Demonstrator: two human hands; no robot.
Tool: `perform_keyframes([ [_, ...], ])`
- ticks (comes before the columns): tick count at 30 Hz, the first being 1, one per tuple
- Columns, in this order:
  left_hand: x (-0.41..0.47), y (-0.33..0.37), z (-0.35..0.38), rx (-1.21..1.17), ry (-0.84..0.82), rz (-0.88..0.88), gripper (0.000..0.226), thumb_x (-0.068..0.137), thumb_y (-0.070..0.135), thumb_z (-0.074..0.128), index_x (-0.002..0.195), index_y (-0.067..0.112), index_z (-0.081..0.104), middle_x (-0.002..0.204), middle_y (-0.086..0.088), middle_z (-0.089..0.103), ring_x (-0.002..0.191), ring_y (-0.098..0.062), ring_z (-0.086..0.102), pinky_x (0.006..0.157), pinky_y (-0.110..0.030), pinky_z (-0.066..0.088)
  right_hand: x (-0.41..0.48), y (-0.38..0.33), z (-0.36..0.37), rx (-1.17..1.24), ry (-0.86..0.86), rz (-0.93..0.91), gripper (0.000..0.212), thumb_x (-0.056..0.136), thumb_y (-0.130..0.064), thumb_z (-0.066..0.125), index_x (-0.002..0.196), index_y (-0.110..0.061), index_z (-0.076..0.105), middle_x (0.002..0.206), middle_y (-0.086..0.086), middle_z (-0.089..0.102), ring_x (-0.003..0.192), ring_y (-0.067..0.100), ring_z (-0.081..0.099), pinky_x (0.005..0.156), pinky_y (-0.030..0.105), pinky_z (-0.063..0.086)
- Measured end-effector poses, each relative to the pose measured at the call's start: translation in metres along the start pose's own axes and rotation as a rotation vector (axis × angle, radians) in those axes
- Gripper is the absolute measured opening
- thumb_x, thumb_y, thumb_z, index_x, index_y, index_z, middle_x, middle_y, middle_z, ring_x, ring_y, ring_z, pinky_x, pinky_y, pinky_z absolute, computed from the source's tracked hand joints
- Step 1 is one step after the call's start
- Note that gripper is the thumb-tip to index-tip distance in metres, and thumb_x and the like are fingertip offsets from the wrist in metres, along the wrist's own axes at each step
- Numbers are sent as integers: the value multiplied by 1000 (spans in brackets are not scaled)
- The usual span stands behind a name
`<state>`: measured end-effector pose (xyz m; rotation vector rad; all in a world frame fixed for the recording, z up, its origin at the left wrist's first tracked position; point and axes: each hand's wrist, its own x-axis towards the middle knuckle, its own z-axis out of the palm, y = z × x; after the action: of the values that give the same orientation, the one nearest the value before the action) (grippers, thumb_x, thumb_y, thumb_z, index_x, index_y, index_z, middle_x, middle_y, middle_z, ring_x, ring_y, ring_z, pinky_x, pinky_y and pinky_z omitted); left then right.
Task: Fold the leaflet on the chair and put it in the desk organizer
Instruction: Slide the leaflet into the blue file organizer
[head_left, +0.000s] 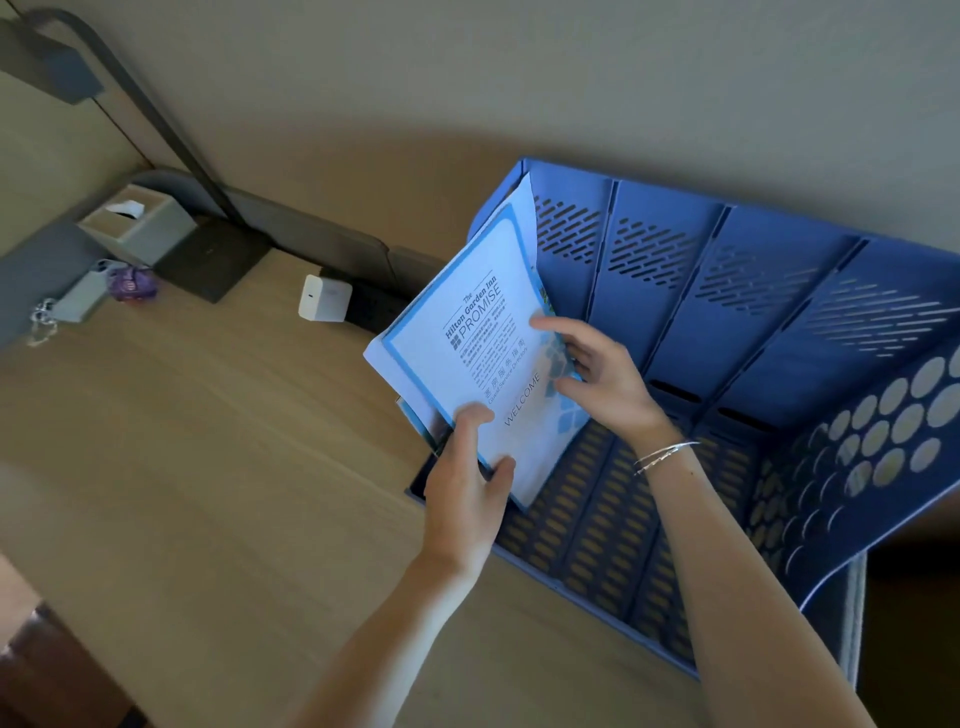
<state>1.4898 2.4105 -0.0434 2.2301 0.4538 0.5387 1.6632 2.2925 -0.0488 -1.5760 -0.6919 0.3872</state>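
The folded leaflet (470, 338), white with a light-blue border and printed text, stands tilted in the leftmost slot of the blue plastic desk organizer (727, 322). My left hand (470, 483) pinches its lower edge, thumb on the printed face. My right hand (597, 379) grips its right edge, fingers on the blue-patterned part. A bracelet circles the right wrist. The leaflet's upper corner leans against the organizer's left wall. The chair is out of view.
The organizer sits on a wooden desk (208, 441) against a beige wall. At the back left stand a tissue box (137, 223), a lamp base (213, 260), a white charger (324, 298) and a small purple object (132, 285).
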Motion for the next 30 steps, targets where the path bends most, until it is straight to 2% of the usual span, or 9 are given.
perform_keyframes([
  [4,2,2,1,71,-61,-47,55,78,0,69,109,31,35,97,18,50,65,-16,46,60,-34,45,4,8,1,6,-8,24,72,69,29,51,127,-11,64,134,-2,63,129,14,56,106,27,44],
  [8,3,1,1,67,-105,-103,56,77,1,68,109,34,34,91,-1,58,56,-25,47,59,-46,52,1,17,3,38,14,66,76,67,27,52,125,-20,66,136,4,63,129,16,56,107,32,44],
  [11,3,0,1,54,-110,-79,59,78,1,69,114,34,35,105,0,60,71,-23,55,67,-41,53,0,18,4,42,18,71,74,68,23,55,125,-23,67,138,2,63,131,17,56,110,39,44],
  [16,0,-5,-3,4,-96,-10,65,83,-3,68,131,31,38,135,3,53,123,-7,47,93,0,30,-4,15,3,30,25,85,69,74,15,71,128,-27,64,137,-3,62,127,18,57,111,49,44],
  [20,-1,-6,-6,-8,-66,36,68,85,-8,64,137,28,38,140,22,44,132,14,35,102,-6,31,-9,12,6,-36,44,64,75,74,12,76,133,-30,59,136,-3,57,125,19,54,110,45,44],
  [24,0,-5,-6,-28,-69,6,71,86,-8,64,137,33,36,137,38,38,114,29,37,85,-6,44,-12,7,11,-130,57,37,79,72,14,75,136,-27,56,127,-34,51,126,2,48,113,28,38],
  [26,1,-2,-4,-30,-68,25,71,85,-7,66,137,31,37,138,29,45,113,23,44,83,-8,46,-10,5,9,-158,82,12,79,71,14,75,137,-26,56,125,-39,50,128,3,47,113,25,38],
  [28,3,0,-1,-37,-70,44,70,85,-6,67,137,30,36,139,22,44,117,8,50,84,-15,51,-9,3,6,-166,109,-7,79,70,14,75,136,-25,56,127,-30,51,129,8,48,113,27,38],
  [30,6,1,1,-46,-83,40,71,86,-6,67,136,32,35,139,24,42,110,9,49,80,-21,56,-9,2,5,-174,115,-3,80,71,14,75,137,-26,55,129,-26,51,130,10,48,114,29,38],
])
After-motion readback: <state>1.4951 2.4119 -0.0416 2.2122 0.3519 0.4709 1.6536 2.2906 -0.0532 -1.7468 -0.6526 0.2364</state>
